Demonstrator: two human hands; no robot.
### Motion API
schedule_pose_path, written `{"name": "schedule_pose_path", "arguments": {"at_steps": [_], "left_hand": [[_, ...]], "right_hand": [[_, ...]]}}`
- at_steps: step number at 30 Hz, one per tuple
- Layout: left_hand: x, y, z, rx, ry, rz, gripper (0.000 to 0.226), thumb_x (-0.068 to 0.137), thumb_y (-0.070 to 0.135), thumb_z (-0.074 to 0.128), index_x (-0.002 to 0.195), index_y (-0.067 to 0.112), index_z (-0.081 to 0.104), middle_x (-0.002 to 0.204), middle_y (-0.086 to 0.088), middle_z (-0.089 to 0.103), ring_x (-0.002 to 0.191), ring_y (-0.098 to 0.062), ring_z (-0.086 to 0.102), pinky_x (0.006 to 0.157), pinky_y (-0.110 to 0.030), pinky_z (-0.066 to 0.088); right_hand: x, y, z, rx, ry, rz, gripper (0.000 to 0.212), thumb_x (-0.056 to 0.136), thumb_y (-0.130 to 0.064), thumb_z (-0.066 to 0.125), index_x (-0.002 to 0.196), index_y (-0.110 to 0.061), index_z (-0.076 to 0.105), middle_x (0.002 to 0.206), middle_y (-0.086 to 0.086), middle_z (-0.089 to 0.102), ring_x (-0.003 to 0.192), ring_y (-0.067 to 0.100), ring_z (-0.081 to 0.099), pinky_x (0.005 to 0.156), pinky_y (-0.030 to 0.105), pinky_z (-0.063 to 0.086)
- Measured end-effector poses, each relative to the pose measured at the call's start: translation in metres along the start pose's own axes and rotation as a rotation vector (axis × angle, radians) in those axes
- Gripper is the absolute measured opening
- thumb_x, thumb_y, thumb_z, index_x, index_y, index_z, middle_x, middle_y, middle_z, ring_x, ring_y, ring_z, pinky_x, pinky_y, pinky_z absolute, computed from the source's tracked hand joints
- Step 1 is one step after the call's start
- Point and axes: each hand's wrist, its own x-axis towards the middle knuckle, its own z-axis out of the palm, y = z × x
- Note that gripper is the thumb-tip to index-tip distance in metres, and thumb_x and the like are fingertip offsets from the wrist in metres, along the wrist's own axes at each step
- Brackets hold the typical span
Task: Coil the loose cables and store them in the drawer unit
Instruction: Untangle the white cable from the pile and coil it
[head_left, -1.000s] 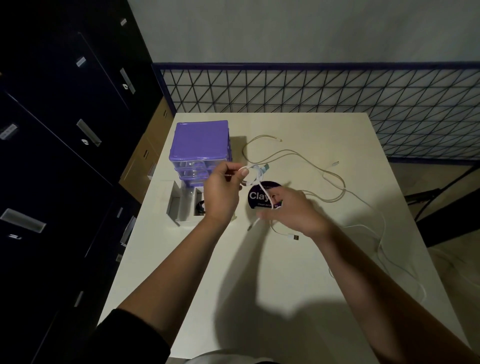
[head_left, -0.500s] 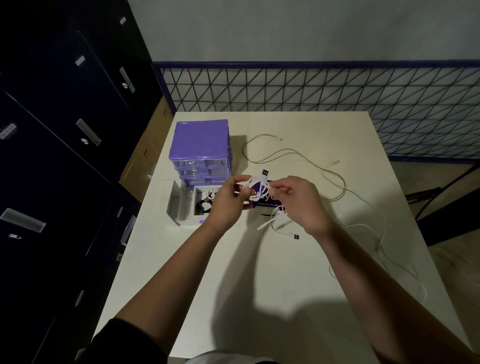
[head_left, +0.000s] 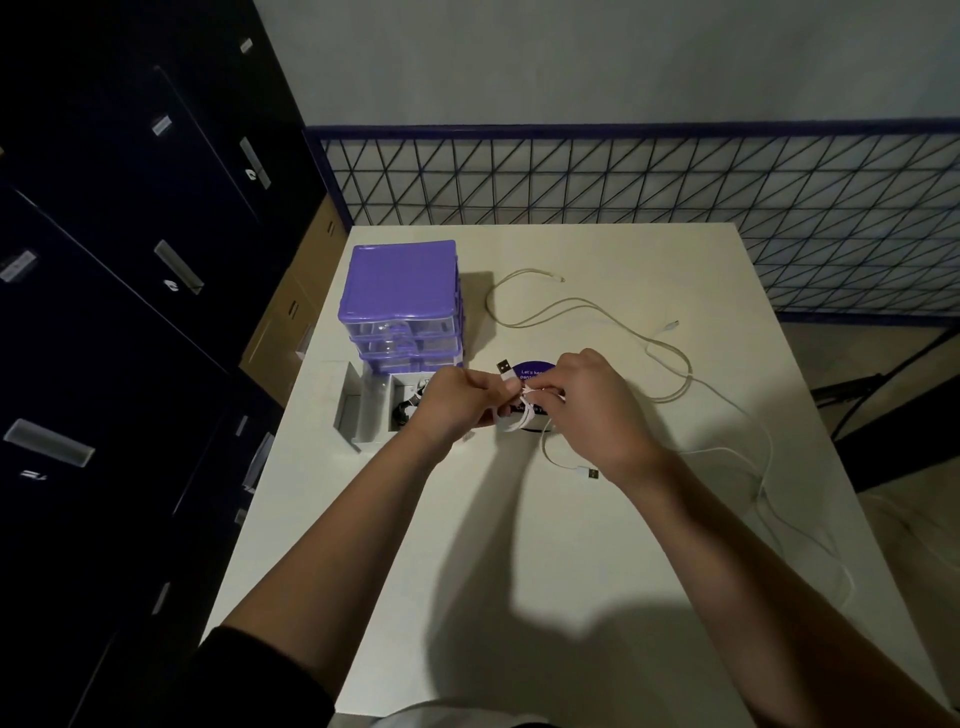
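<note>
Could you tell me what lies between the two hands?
In the head view, a small white cable coil spans the gap between the left hand and right hand, both pinching it, USB plug sticking up.

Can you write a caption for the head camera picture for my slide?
Both hands, left and right, bundle a white cable beside the purple drawer unit, its bottom drawer pulled open.

Drawer unit (head_left: 402, 301) sits toward the tabletop's (head_left: 519, 571) back left, with a pulled-out drawer (head_left: 369, 410) on the tabletop right in front of it. Both hands (head_left: 524, 405) meet just right of that drawer, over a round disc (head_left: 530, 370). Loose cables (head_left: 670, 358) sprawl behind and to the right, one trailing off the right edge.
</note>
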Motion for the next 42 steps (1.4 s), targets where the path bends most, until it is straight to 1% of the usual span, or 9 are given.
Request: {"name": "schedule_pose_path", "arguments": {"at_steps": [6, 10, 16, 24, 27, 30, 35, 39, 42], "left_hand": [[-0.003, 0.004, -0.004, -0.083, -0.071, -0.069, 0.013, 0.092, 0.013, 0.064, 0.090, 0.001, 0.070, 0.061, 0.000, 0.065, 0.059, -0.005, 0.063, 0.059, -0.015, 0.052], [-0.004, 0.002, -0.009, -0.052, -0.140, -0.090, 0.023, 0.090, 0.017, 0.066, 0.105, 0.000, 0.069, 0.075, 0.001, 0.070, 0.069, -0.007, 0.065, 0.078, -0.023, 0.054], [-0.004, 0.007, -0.016, 0.005, -0.201, -0.120, 0.025, 0.086, 0.019, 0.071, 0.107, 0.005, 0.072, 0.083, -0.004, 0.071, 0.066, -0.007, 0.064, 0.063, -0.019, 0.051], [-0.009, 0.001, -0.012, -0.092, -0.192, -0.146, 0.009, 0.086, 0.017, 0.070, 0.092, 0.012, 0.075, 0.085, -0.003, 0.072, 0.074, -0.011, 0.065, 0.072, -0.021, 0.053], [-0.010, -0.003, -0.009, -0.131, -0.173, -0.147, 0.007, 0.087, 0.016, 0.069, 0.090, 0.013, 0.075, 0.081, -0.001, 0.072, 0.072, -0.012, 0.065, 0.073, -0.022, 0.053], [-0.012, -0.006, -0.008, -0.146, -0.176, -0.127, 0.014, 0.088, 0.017, 0.068, 0.098, 0.008, 0.074, 0.086, -0.005, 0.072, 0.073, -0.013, 0.065, 0.076, -0.024, 0.055], [-0.015, -0.002, -0.006, -0.057, -0.202, -0.077, 0.014, 0.082, 0.015, 0.075, 0.095, 0.010, 0.076, 0.083, -0.008, 0.069, 0.072, -0.011, 0.063, 0.085, -0.032, 0.054], [-0.016, 0.001, -0.005, -0.071, -0.173, -0.036, 0.016, 0.080, 0.014, 0.076, 0.096, 0.010, 0.077, 0.077, -0.004, 0.071, 0.066, -0.011, 0.062, 0.080, -0.029, 0.054], [-0.016, 0.000, -0.003, -0.072, -0.157, -0.015, 0.021, 0.085, 0.013, 0.071, 0.105, 0.006, 0.073, 0.086, -0.009, 0.071, 0.073, -0.018, 0.063, 0.086, -0.036, 0.054]], "right_hand": [[-0.001, 0.006, -0.003, 0.046, 0.059, -0.060, 0.012, 0.089, -0.022, 0.064, 0.092, -0.023, 0.075, 0.085, -0.005, 0.064, 0.088, 0.020, 0.046, 0.071, 0.030, 0.042], [0.000, 0.012, -0.005, 0.064, 0.032, -0.129, 0.015, 0.092, -0.020, 0.061, 0.094, -0.024, 0.075, 0.088, -0.006, 0.065, 0.088, 0.020, 0.045, 0.076, 0.033, 0.044], [-0.002, 0.017, 0.000, 0.163, 0.049, -0.103, 0.020, 0.093, -0.013, 0.059, 0.106, -0.015, 0.074, 0.093, 0.003, 0.067, 0.095, 0.024, 0.049, 0.084, 0.026, 0.039], [-0.011, 0.024, 0.021, 0.311, 0.023, 0.095, 0.026, 0.096, -0.006, 0.051, 0.114, -0.010, 0.069, 0.103, 0.003, 0.061, 0.101, 0.018, 0.054, 0.090, 0.023, 0.039], [-0.015, 0.024, 0.024, 0.357, -0.034, 0.222, 0.019, 0.096, -0.014, 0.054, 0.095, -0.009, 0.072, 0.086, -0.004, 0.055, 0.085, 0.016, 0.054, 0.072, 0.025, 0.042], [-0.016, 0.028, 0.028, 0.364, -0.139, 0.377, 0.031, 0.097, -0.023, 0.051, 0.077, -0.002, 0.061, 0.067, 0.007, 0.054, 0.065, 0.021, 0.047, 0.054, 0.027, 0.033], [-0.012, 0.022, 0.022, 0.674, -0.200, 0.560, 0.026, 0.100, -0.014, 0.045, 0.083, -0.001, 0.060, 0.065, 0.011, 0.057, 0.050, 0.018, 0.050, 0.049, 0.022, 0.045], [-0.010, 0.022, 0.017, 1.070, -0.171, 0.631, 0.020, 0.098, -0.010, 0.050, 0.098, 0.007, 0.062, 0.088, 0.022, 0.066, 0.068, 0.029, 0.064, 0.061, 0.030, 0.055], [-0.011, 0.021, 0.010, 1.364, -0.156, 0.611, 0.015, 0.096, -0.004, 0.051, 0.098, 0.006, 0.062, 0.086, 0.017, 0.070, 0.075, 0.028, 0.068, 0.071, 0.033, 0.058]]}}
